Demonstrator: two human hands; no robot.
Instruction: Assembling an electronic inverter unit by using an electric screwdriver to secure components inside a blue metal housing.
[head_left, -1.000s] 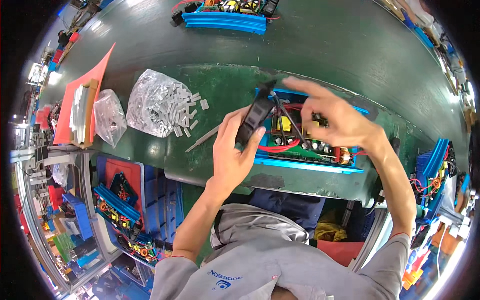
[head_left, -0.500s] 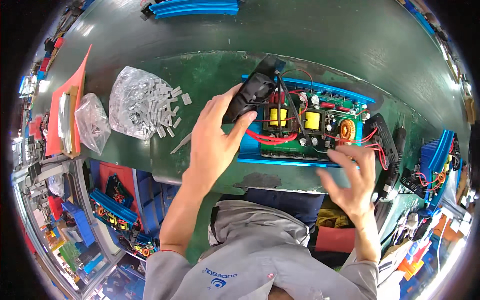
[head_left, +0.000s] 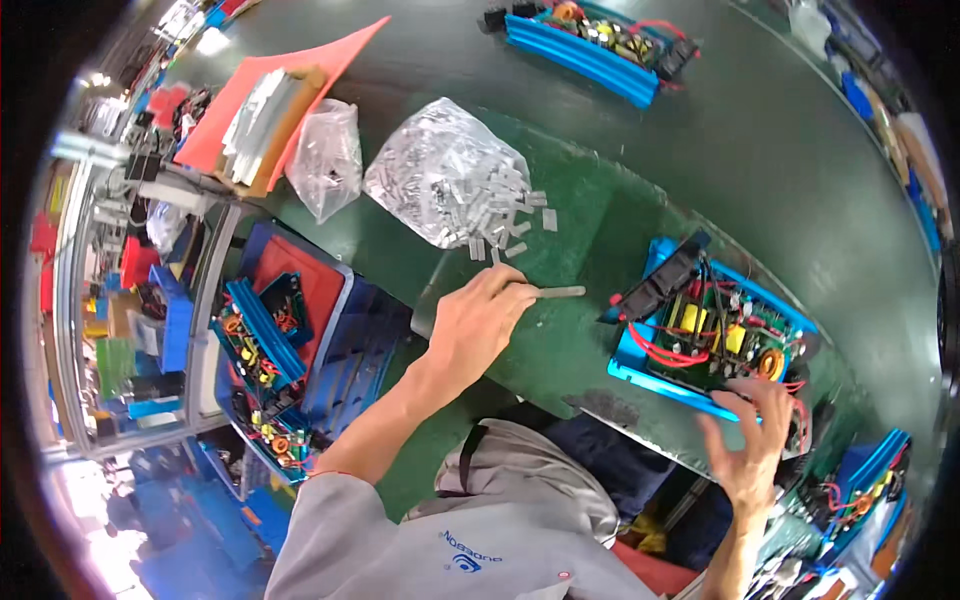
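My left hand (head_left: 477,325) has its fingers closed around a slim grey metal tool (head_left: 561,292), which looks like tweezers and sticks out to the right. My right hand (head_left: 748,437) is open, fingers spread, at the near right edge of a blue metal housing (head_left: 640,375). Inside that housing is a circuit board with yellow transformers (head_left: 735,338) and a copper coil (head_left: 771,364). A black fan (head_left: 662,285) leans tilted over the housing's left end, with red wires (head_left: 665,357) below it.
A clear bag (head_left: 440,170) spills small grey metal pieces (head_left: 500,205) onto the green bench. Beside it are a smaller plastic bag (head_left: 326,160) and an orange folder (head_left: 225,120). Similar blue units stand at the back (head_left: 590,55), right (head_left: 868,490) and in a left-hand bin (head_left: 265,330).
My left hand has let go of the fan, moved left and taken hold of the slim metal tool. The fan now leans on the housing. My right hand stays open near the board; the view has turned.
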